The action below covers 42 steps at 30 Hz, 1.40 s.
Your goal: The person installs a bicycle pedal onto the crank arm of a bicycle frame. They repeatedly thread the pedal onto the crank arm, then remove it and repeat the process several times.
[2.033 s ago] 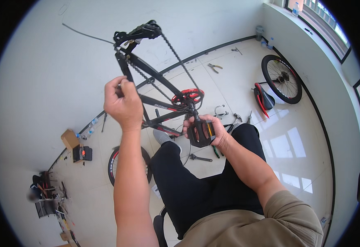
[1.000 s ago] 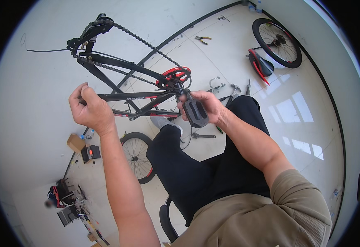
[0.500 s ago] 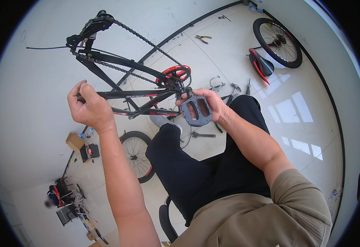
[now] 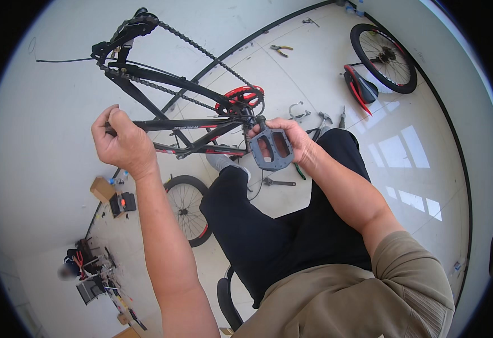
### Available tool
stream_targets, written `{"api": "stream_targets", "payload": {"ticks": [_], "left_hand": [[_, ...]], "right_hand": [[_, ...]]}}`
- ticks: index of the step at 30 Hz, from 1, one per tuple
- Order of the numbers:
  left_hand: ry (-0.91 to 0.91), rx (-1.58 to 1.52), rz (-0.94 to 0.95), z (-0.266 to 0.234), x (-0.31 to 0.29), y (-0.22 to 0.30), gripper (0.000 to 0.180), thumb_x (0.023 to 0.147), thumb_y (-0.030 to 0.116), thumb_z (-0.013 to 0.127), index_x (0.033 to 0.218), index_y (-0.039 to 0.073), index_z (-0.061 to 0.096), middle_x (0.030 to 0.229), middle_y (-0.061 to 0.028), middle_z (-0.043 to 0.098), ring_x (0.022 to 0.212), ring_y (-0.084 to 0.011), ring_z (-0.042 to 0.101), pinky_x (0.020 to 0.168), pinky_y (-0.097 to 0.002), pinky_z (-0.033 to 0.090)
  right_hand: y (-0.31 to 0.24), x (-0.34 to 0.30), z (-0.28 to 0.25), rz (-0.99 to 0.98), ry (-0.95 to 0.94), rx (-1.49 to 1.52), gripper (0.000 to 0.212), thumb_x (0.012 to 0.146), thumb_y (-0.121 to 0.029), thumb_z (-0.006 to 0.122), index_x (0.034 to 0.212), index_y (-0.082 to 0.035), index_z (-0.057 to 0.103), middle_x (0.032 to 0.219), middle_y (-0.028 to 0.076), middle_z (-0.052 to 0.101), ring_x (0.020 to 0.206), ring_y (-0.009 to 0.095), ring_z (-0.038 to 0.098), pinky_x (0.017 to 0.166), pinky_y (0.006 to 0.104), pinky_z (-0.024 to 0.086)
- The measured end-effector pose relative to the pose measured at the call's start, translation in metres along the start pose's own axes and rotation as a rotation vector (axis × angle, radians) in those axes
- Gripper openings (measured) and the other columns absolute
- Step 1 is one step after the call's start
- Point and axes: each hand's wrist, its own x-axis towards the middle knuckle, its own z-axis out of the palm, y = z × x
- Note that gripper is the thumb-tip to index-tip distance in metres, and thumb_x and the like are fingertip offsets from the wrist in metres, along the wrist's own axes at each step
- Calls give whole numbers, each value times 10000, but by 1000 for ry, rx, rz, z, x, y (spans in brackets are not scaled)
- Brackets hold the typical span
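A black bicycle frame (image 4: 170, 125) with red accents is held up in front of me, its rear end pointing to the far left. My left hand (image 4: 123, 138) is closed round the near end of one of its tubes. Fingers of my right hand (image 4: 294, 141) wrap behind a grey platform pedal (image 4: 271, 150) beside the crank area; some show through the pedal's openings. A red chainring (image 4: 240, 99) sits just beyond the pedal. The chain (image 4: 201, 52) loops from it to the rear derailleur (image 4: 123, 36). My right palm is partly hidden.
On the tiled floor lie pliers (image 4: 282, 50), an adjustable wrench (image 4: 279, 182), a hammer (image 4: 323, 119) and a screwdriver (image 4: 342, 117). One wheel (image 4: 384, 56) lies near the red-black saddle (image 4: 361, 87); another wheel (image 4: 184, 212) is by my leg. An open toolbox (image 4: 123, 204) is at left.
The frame's crank end and the pedal have shifted slightly to the right with my right hand. Both hands keep their grips.
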Motion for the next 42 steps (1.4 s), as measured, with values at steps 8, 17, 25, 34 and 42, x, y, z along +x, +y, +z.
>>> {"api": "stream_targets", "payload": {"ticks": [8, 17, 25, 34, 42], "left_hand": [[10, 36, 6, 2, 0, 0, 171, 897, 101, 612, 936, -38, 703, 793, -27, 658, 623, -88, 505, 564, -234, 421], [20, 76, 36, 2, 2, -4, 178, 913, 104, 608, 944, -31, 719, 829, -25, 681, 647, -91, 526, 592, -230, 439], [34, 106, -1, 2, 2, -1, 206, 905, 128, 616, 963, -38, 724, 912, -57, 712, 756, -136, 593, 694, -262, 483], [24, 103, -8, 1, 3, -1, 211, 905, 129, 612, 969, -39, 723, 929, -69, 717, 781, -146, 605, 716, -272, 492], [31, 74, 1, 2, 2, -1, 188, 904, 122, 619, 958, -30, 716, 854, -32, 689, 691, -106, 549, 628, -240, 452]], "right_hand": [[-2, 0, 2, 30, 67, 26, 243, 892, -217, 687, 1009, -4, 693, 1030, 113, 698, 891, 249, 651, 866, 440, 556], [3, 2, -7, -32, 24, 16, 290, 904, -284, 659, 1051, -35, 680, 1163, 137, 693, 992, 261, 668, 891, 427, 563], [9, 6, -3, 8, -214, 179, 305, 936, -264, 568, 1048, -8, 690, 1118, 164, 680, 1069, 312, 655, 1037, 490, 497], [9, 9, -12, -60, -64, 90, 302, 916, -275, 636, 1064, -18, 693, 1107, 136, 681, 1010, 289, 645, 1013, 504, 492], [8, 4, -8, -60, -135, 100, 337, 947, -274, 567, 1085, 2, 703, 1167, 196, 682, 1027, 316, 666, 988, 500, 510]]}}
